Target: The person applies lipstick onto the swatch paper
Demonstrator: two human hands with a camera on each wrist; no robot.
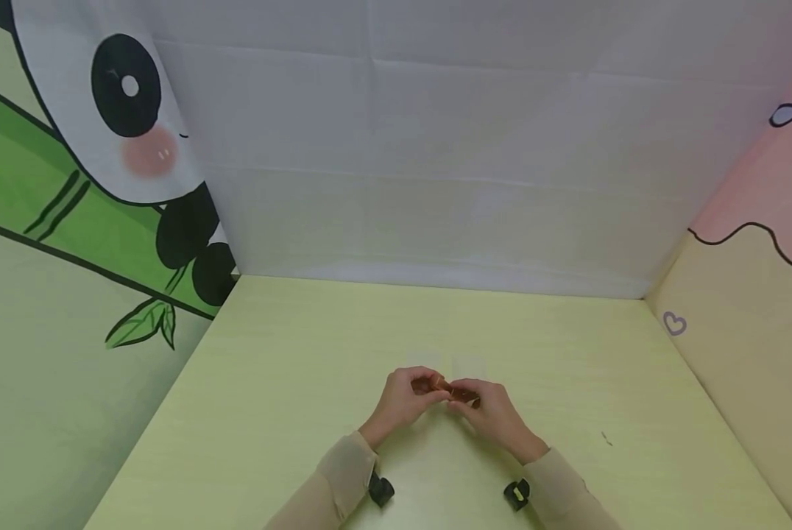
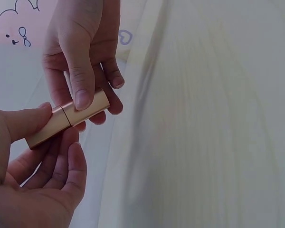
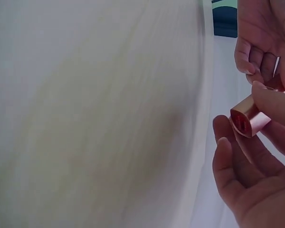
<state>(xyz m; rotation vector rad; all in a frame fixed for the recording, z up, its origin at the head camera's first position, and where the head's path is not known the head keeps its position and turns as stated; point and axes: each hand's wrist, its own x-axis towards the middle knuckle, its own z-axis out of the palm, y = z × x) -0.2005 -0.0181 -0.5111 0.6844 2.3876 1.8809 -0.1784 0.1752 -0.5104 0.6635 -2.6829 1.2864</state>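
A closed lipstick tube (image 2: pixel 56 124) with a shiny copper-gold case spans the two hands, a thin seam crossing its middle in the left wrist view. My left hand (image 1: pixel 402 401) pinches one end between thumb and fingers. The opposite end is pinched by my right hand (image 1: pixel 492 414), thumb on top and fingers beneath. In the right wrist view, the flat end of the lipstick tube (image 3: pixel 247 118) faces the camera and shows a red label. Fingers hide parts of the case in every view.
Both hands are over a pale yellow wood-grain table (image 1: pixel 290 353). Two whitish squares (image 1: pixel 469 366) lie just beyond the hands, and a small dark mark (image 1: pixel 606 439) is at the right. A white back wall (image 1: pixel 436 169) and printed side walls enclose the table.
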